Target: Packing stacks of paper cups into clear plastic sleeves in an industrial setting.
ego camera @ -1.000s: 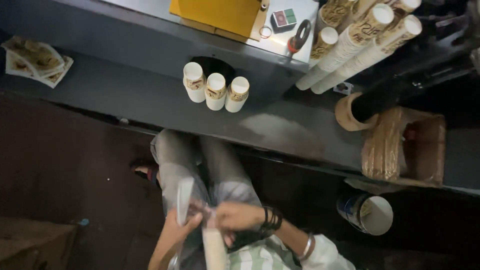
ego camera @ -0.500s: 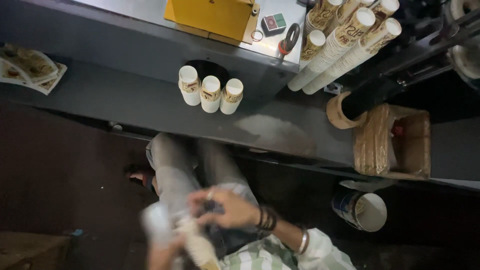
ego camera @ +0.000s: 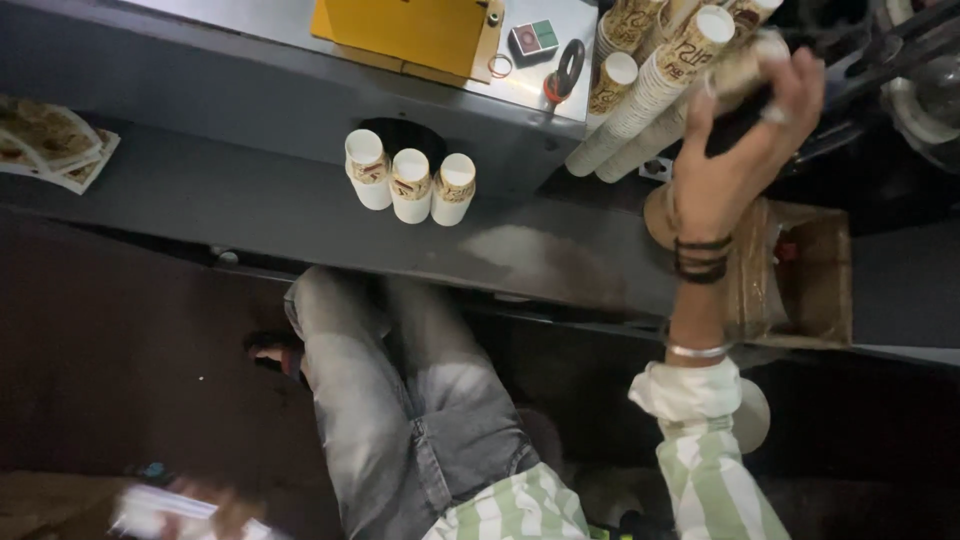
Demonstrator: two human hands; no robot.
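A dark grey metal bench (ego camera: 250,210) runs across the view, with a raised steel shelf behind it and dim floor below, where the seated person's grey-trousered legs (ego camera: 400,400) stretch under the edge. The right hand (ego camera: 740,140) is up at the far right of the shelf, fingers curled around the end of a long stack of nested paper cups (ego camera: 745,60), grasping it; this stack is brown-printed with white rims and leans at a slant beside more stacked cup columns (ego camera: 650,85) of the same kind. The left hand (ego camera: 215,505) is low at the bottom left, blurred, closed about a pale sleeve of cups (ego camera: 155,512) (too smeared to say more). Three single paper cups (ego camera: 410,185) lie side by side on the bench, open mouths showing, empty. A yellow box (ego camera: 410,30) sits on the shelf, a small red-and-green box (ego camera: 533,40) and scissors (ego camera: 565,68) just beside it. Flat printed cup blanks (ego camera: 45,145) lie at the left end, and a brown cardboard box (ego camera: 800,270) stands to the right.
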